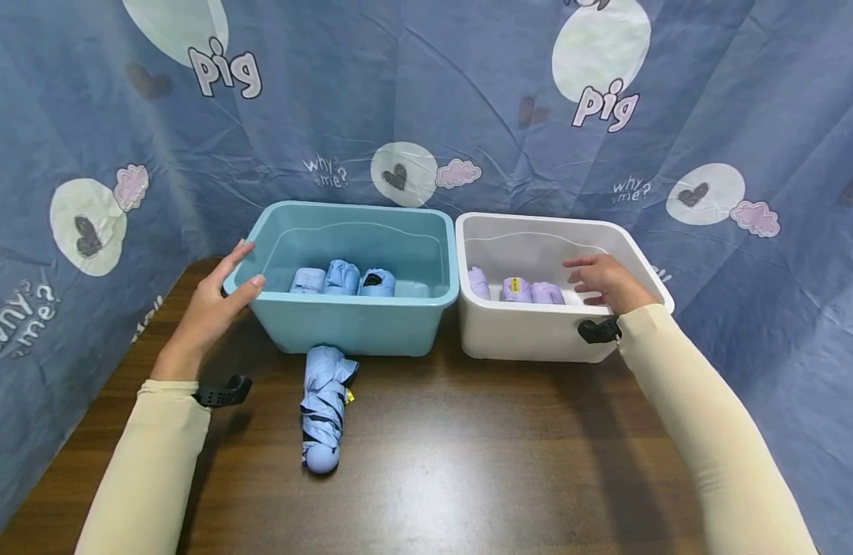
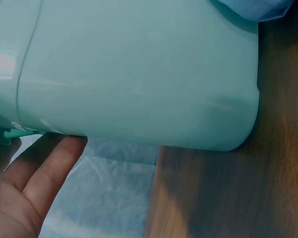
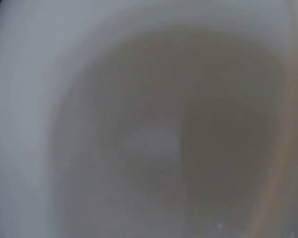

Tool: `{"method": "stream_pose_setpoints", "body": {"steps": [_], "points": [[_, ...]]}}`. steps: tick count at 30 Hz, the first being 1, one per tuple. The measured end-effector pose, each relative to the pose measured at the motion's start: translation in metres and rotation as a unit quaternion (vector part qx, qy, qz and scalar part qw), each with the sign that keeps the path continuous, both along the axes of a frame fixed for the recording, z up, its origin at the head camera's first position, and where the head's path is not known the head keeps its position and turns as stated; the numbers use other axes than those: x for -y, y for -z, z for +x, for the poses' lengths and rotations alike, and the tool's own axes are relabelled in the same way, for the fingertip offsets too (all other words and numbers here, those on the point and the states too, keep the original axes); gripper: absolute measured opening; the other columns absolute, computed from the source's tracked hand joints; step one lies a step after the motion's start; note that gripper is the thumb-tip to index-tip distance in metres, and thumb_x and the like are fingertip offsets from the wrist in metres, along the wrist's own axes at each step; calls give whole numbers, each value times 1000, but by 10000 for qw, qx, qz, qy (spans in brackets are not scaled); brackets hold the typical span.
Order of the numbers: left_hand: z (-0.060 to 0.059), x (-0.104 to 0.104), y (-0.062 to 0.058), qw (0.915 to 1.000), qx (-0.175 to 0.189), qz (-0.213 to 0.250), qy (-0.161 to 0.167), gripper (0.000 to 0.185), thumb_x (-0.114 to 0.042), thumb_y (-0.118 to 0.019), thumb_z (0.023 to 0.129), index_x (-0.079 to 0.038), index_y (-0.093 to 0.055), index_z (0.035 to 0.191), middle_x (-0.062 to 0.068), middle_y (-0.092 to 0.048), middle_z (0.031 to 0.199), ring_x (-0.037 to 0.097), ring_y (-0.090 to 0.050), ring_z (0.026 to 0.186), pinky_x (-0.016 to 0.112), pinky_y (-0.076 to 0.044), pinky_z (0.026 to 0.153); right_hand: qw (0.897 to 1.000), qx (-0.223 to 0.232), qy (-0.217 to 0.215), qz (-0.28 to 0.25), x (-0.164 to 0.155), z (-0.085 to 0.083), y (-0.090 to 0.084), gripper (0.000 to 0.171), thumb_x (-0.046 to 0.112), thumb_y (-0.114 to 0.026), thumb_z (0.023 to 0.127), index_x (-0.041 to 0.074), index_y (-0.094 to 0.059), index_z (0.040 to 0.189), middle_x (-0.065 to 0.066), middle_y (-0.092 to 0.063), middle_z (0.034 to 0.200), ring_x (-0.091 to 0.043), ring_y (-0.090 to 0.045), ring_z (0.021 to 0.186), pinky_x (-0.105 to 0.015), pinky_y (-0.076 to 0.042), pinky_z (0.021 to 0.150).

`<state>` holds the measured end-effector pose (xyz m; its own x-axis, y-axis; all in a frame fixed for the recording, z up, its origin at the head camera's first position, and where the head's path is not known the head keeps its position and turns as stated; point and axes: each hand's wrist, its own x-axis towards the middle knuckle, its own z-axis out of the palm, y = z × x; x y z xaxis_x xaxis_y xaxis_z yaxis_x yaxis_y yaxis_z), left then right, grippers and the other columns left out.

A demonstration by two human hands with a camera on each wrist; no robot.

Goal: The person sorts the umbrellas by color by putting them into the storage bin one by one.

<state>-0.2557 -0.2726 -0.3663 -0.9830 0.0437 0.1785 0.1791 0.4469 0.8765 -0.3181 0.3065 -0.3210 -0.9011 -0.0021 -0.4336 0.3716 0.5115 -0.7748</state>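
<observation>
My left hand (image 1: 214, 308) is at the left end of the teal bin (image 1: 350, 327), thumb over the front corner of its rim. In the left wrist view, its extended fingers (image 2: 52, 173) touch the bin's outer side. Inside this bin lie blue folded umbrellas (image 1: 342, 277). Another blue folded umbrella (image 1: 323, 408), loosely wrapped and with a rounded handle end, lies on the table before the bin. My right hand (image 1: 607, 281) reaches over the front rim of the white bin (image 1: 531, 331), fingers loosely spread, holding nothing visible. Purple folded umbrellas (image 1: 517, 290) lie to its left.
The two bins stand side by side on a dark brown wooden table (image 1: 426, 462). A blue printed cloth (image 1: 426, 92) hangs close behind and at both sides. The right wrist view is blurred, showing mostly a pale bin surface.
</observation>
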Motion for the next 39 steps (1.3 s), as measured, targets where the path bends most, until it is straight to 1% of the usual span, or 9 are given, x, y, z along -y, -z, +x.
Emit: {"method": "stream_pose_setpoints", "body": {"steps": [7, 10, 15, 19, 25, 29, 32, 35, 39], "points": [[0, 2, 1, 10000, 24, 35, -47, 67, -37, -58, 95, -33, -25, 154, -14, -9, 160, 31, -17, 144, 62, -30, 104, 9994, -331, 102, 3, 6, 2, -5, 52, 5, -41, 97, 4, -34, 149, -25, -32, 150, -41, -35, 135, -54, -34, 106], [-1, 2, 2, 9999, 75, 70, -33, 68, -35, -58, 95, -32, -25, 154, -12, -9, 160, 32, -18, 144, 61, -30, 105, 9988, -469, 136, 12, 6, 5, -8, 51, 6, -41, 97, 3, -35, 148, -24, -35, 148, -38, -41, 131, -50, -40, 102], [0, 1, 3, 9998, 145, 133, -32, 68, -34, -58, 96, -29, -24, 155, -10, -8, 161, 33, -19, 143, 61, -32, 103, 9967, -803, 64, -53, 12, 9, -14, 48, 8, -44, 99, 2, -39, 146, -23, -41, 143, -19, -55, 108, -34, -50, 88], [1, 1, -1, 9999, 108, 106, -39, 68, -34, -57, 96, -29, -24, 155, -10, -8, 161, 31, -19, 143, 60, -33, 103, 9939, -1087, -29, -173, 22, 14, -23, 47, 8, -46, 99, 2, -42, 145, -23, -44, 141, -8, -57, 93, -28, -52, 83], [8, -5, -11, 9998, 127, 146, 25, 68, -33, -58, 96, -24, -25, 155, -6, -9, 162, 32, -18, 144, 60, -30, 105, 9902, -1328, -112, -408, 40, 27, -32, 45, 8, -49, 98, 1, -44, 143, -22, -46, 138, -17, -56, 106, -27, -52, 84], [11, -7, -12, 9997, 135, 179, 57, 69, -32, -57, 96, -22, -24, 155, -3, -8, 162, 35, -17, 143, 62, -29, 104, 9867, -1485, -317, -573, 54, 39, -38, 46, 6, -50, 98, -1, -44, 143, -23, -48, 138, -24, -55, 112, -32, -51, 89], [8, -5, -9, 9998, 118, 174, 40, 68, -32, -57, 96, -24, -24, 155, -5, -8, 162, 34, -17, 144, 62, -29, 105, 9836, -1591, -473, -706, 67, 48, -43, 45, 6, -52, 97, -1, -45, 142, -22, -49, 138, -29, -54, 117, -35, -50, 92], [7, -5, -9, 9998, 113, 170, 12, 69, -32, -58, 96, -24, -24, 155, -6, -8, 162, 34, -16, 144, 62, -28, 105, 9800, -1686, -605, -867, 81, 54, -48, 44, 5, -54, 96, 0, -48, 140, -22, -50, 137, -31, -55, 119, -37, -50, 92], [8, -6, -9, 9997, 154, 163, 13, 69, -33, -57, 96, -24, -23, 155, -5, -7, 162, 36, -18, 143, 63, -30, 103, 9754, -1805, -774, -1001, 98, 63, -51, 41, 4, -55, 95, 0, -52, 136, -21, -54, 133, -31, -58, 113, -37, -52, 90]]}}
